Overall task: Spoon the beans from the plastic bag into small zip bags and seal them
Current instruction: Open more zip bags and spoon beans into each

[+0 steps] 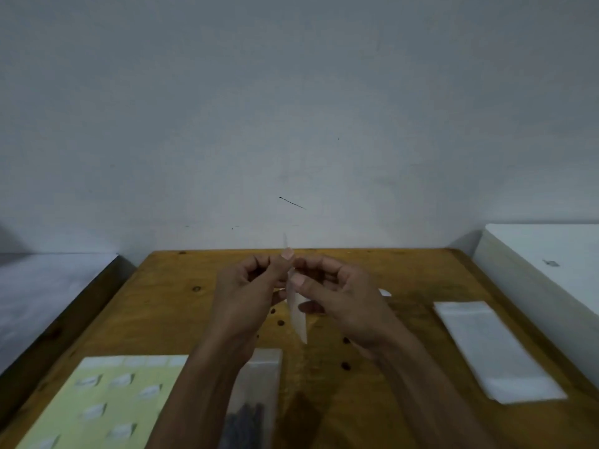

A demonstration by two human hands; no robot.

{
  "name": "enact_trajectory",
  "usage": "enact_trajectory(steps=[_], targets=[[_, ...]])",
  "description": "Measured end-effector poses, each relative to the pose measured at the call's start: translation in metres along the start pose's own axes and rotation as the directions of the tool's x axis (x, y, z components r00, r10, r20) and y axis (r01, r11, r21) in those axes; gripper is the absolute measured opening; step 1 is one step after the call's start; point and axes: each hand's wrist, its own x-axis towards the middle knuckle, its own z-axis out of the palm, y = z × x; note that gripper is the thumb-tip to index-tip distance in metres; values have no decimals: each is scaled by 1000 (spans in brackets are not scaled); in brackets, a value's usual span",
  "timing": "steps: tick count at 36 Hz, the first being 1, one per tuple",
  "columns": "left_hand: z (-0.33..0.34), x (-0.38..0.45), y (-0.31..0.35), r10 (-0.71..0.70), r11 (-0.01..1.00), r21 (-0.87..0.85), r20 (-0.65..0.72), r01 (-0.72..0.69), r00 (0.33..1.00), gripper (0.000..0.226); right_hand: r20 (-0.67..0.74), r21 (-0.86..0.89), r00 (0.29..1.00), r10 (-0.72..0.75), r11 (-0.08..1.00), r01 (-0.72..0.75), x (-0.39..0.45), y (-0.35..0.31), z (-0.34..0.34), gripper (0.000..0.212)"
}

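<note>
Above the middle of the wooden table [405, 273], both hands hold one small clear zip bag [298, 314] edge-on to the camera. My left hand [248, 296] pinches its upper edge between thumb and fingers. My right hand [340, 296] pinches the same edge from the other side, thumb toward me. The bag hangs down between the hands and looks empty. Below my left forearm lies the plastic bag of dark beans [251, 413], partly hidden by the arm. A white spoon [385, 292] peeks out behind my right hand.
A stack of empty clear zip bags [496, 351] lies at the right. A pale yellow sheet with several small white labels [107, 403] sits at the front left. Several loose dark beans [345, 365] dot the table. A white box [551, 264] flanks the right edge; a wall stands behind.
</note>
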Motion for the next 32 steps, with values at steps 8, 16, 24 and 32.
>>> enact_trajectory(steps=[8, 16, 24, 32], targets=[[-1, 1, -3, 30, 999, 36, 50, -32, 998, 21, -10, -124, 998, -60, 991, 58, 2, 1, -1, 20], [-4, 0, 2, 56, 985, 158, 116, -74, 992, 27, -73, -250, 989, -131, 962, 109, 2, 3, -8, 16], [12, -8, 2, 120, 818, 553, 110, -161, 987, 46, -145, -508, 953, -267, 847, 159, -3, 6, -1, 19], [11, -5, -1, 137, 787, 591, 114, -178, 984, 42, -256, -530, 916, -310, 837, 135, -6, 8, 3, 18]])
